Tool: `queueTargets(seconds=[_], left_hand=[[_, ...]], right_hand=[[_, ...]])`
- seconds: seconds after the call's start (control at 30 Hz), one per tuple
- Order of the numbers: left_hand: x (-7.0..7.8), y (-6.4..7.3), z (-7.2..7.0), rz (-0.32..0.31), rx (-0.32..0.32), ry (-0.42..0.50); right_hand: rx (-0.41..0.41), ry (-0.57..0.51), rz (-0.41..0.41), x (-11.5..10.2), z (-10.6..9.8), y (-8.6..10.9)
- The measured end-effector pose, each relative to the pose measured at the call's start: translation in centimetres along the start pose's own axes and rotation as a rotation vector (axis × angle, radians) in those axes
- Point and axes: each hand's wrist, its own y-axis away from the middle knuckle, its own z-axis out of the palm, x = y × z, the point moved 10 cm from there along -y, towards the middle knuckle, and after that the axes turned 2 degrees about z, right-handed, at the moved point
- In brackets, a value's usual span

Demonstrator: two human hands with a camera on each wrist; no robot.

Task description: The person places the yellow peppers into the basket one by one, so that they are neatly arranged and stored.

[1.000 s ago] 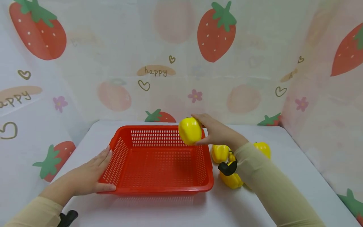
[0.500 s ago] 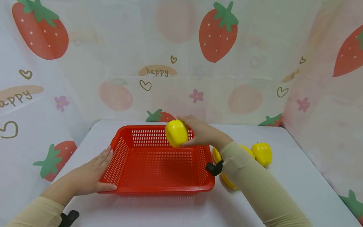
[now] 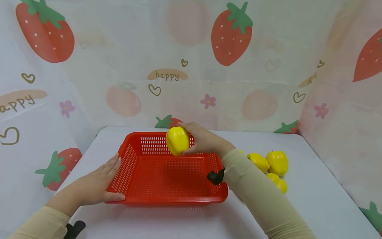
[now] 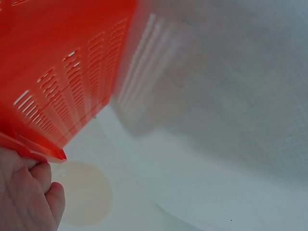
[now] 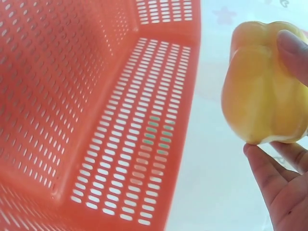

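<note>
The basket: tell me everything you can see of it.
The basket is red and rectangular, plastic by its look, with rounded corners, a smooth rim, slotted walls and a floor pierced with fine holes. It sits upright on the white table, open side up, a shadow across its floor. The left hand touches its left side, thumb at the near left corner. The right arm hides part of its right side; whether they touch is unclear.

Soft shadow below the basket [image 3: 167, 200]; left wrist view dim, right bright.
</note>
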Motion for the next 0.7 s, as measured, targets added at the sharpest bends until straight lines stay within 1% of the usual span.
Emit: queueTargets(seconds=[0.2,0.4,0.6,0.7], left_hand=[[0.1,0.0,-0.1,-0.006,-0.008,0.002],[0.0,-0.1,0.0,-0.008,-0.005,-0.001],[-0.2,-0.2,0.1,-0.006,-0.002,-0.007],[-0.2,-0.2,0.1,-0.008,-0.002,-0.007]], right_hand=[[-0.015,-0.027,-0.021,-0.1,1.0,-0.6],[-0.03,-0.019,-0.022,0.1,2.1,-1.5],[-0.038,-0.064,-0.025,0.0,3.1,-2.5],[-0.047,-0.067,-0.019,0.0,3.7,-3.1]])
